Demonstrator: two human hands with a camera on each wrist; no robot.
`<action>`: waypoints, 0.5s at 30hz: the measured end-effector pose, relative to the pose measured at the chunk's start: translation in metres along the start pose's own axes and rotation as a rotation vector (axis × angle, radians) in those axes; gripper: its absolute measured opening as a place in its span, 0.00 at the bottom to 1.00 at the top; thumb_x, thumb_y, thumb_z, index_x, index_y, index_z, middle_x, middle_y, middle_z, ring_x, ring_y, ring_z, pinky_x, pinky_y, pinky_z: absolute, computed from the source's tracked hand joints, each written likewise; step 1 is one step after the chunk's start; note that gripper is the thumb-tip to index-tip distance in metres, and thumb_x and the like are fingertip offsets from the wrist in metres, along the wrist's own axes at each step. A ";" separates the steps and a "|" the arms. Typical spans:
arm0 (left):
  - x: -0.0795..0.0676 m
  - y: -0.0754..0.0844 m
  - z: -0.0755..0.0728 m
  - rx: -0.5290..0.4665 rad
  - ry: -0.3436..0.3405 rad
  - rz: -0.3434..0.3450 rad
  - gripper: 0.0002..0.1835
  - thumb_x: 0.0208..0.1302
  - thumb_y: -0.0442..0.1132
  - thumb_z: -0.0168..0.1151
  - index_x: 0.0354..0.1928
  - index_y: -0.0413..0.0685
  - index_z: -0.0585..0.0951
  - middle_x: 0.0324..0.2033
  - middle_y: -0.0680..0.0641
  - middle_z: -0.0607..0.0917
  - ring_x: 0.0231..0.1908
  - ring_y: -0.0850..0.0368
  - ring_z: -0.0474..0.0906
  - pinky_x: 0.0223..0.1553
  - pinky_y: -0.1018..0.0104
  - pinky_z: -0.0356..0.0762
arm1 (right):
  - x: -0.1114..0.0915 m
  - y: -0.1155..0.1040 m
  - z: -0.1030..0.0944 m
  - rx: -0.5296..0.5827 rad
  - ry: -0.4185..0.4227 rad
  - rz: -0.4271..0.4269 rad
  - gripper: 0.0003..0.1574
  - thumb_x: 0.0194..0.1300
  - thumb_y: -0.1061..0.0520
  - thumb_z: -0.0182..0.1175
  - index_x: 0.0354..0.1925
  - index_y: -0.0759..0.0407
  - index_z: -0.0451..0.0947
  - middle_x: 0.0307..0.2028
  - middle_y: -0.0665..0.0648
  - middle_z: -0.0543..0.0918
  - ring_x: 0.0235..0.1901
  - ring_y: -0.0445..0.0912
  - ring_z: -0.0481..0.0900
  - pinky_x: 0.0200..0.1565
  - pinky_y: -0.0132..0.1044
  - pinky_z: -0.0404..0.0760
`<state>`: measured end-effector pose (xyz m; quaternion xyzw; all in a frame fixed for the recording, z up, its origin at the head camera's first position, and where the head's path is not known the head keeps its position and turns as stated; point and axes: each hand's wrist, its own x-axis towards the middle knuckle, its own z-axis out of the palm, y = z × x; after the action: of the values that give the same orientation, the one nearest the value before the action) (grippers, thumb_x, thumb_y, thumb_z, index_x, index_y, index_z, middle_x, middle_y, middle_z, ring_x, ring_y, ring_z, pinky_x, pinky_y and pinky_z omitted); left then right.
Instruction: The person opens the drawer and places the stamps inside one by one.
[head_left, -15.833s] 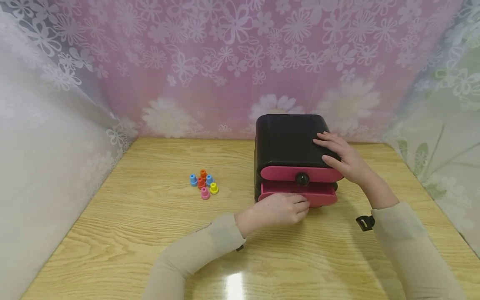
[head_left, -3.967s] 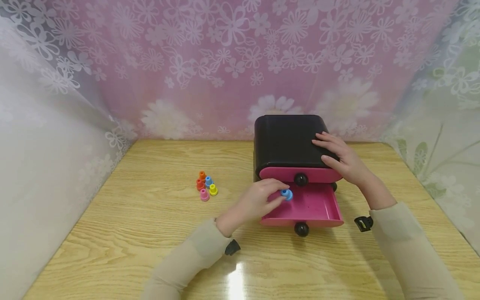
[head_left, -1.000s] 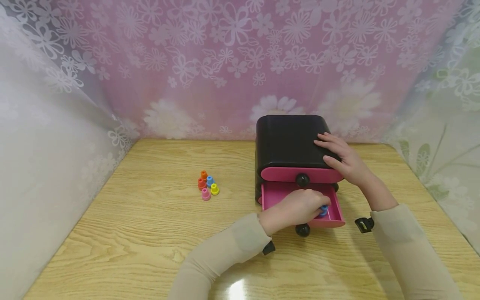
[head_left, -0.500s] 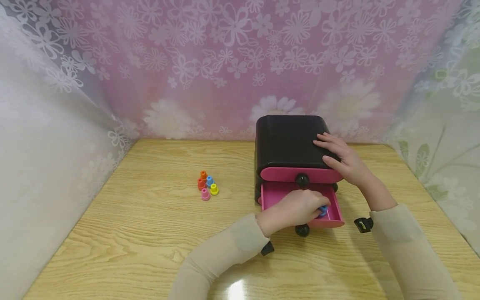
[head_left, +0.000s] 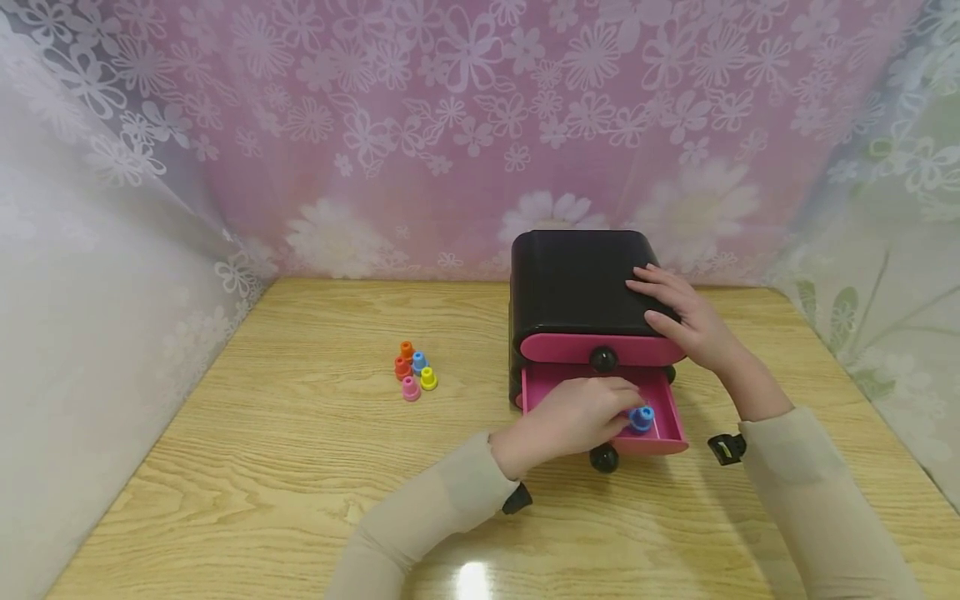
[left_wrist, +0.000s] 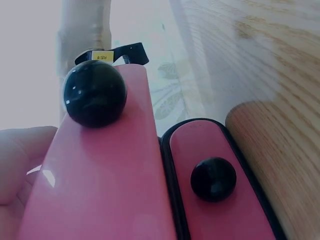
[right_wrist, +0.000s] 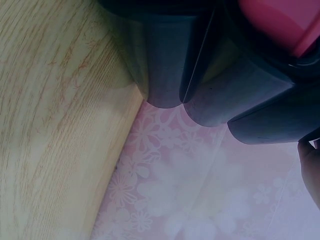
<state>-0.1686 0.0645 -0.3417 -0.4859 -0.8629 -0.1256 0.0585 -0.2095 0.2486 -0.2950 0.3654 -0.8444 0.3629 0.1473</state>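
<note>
Blue peg (head_left: 641, 419) is seen, in the head view only, inside the pulled-out middle drawer (head_left: 651, 447) of a black drawer cabinet (head_left: 581, 275), near the drawer's front right corner. Left hand (head_left: 577, 417) is reached into the drawer, fingers bent, fingertips right at the peg; whether it is pinched or merely touched cannot be told. Right hand (head_left: 690, 325) is laid on the cabinet's top right edge, fingers spread. Top drawer (head_left: 562, 348) is closed. An orange peg (head_left: 407, 351), red peg (head_left: 402, 368), second blue peg (head_left: 419, 362), yellow peg (head_left: 428, 379) and pink peg (head_left: 410, 389) are bunched on the wooden table (head_left: 262, 467), well apart from the cabinet. Bottom drawer (left_wrist: 200, 145), mostly hidden from the head camera, is shown closed in the left wrist view, as is a yellow label (left_wrist: 102, 56) on a black clip. Cabinet's rounded side tiers are shown by the right wrist view, floral curtain (right_wrist: 200, 195) beyond.
</note>
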 end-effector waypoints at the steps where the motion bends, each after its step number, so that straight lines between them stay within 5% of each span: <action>1: -0.002 -0.001 -0.001 0.001 0.006 0.000 0.15 0.57 0.41 0.60 0.47 0.53 0.79 0.46 0.57 0.77 0.43 0.69 0.73 0.43 0.82 0.67 | 0.000 0.000 0.000 0.000 0.000 0.000 0.23 0.59 0.68 0.47 0.52 0.80 0.63 0.56 0.78 0.59 0.58 0.71 0.47 0.56 0.63 0.43; 8: -0.019 -0.007 -0.006 0.026 0.107 0.026 0.14 0.57 0.42 0.60 0.46 0.51 0.79 0.45 0.55 0.78 0.45 0.67 0.73 0.44 0.80 0.68 | -0.002 0.013 0.001 0.006 0.002 -0.002 0.23 0.58 0.68 0.48 0.53 0.79 0.64 0.56 0.77 0.59 0.59 0.70 0.47 0.55 0.64 0.43; 15: -0.039 -0.019 -0.009 0.013 0.221 0.029 0.14 0.55 0.41 0.61 0.44 0.49 0.80 0.42 0.54 0.80 0.44 0.65 0.74 0.45 0.78 0.69 | -0.007 0.042 0.003 -0.001 -0.002 -0.001 0.26 0.60 0.64 0.50 0.57 0.69 0.65 0.60 0.68 0.60 0.63 0.59 0.46 0.58 0.60 0.42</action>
<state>-0.1643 0.0205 -0.3451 -0.4812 -0.8448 -0.1722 0.1584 -0.2349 0.2699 -0.3215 0.3661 -0.8446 0.3620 0.1468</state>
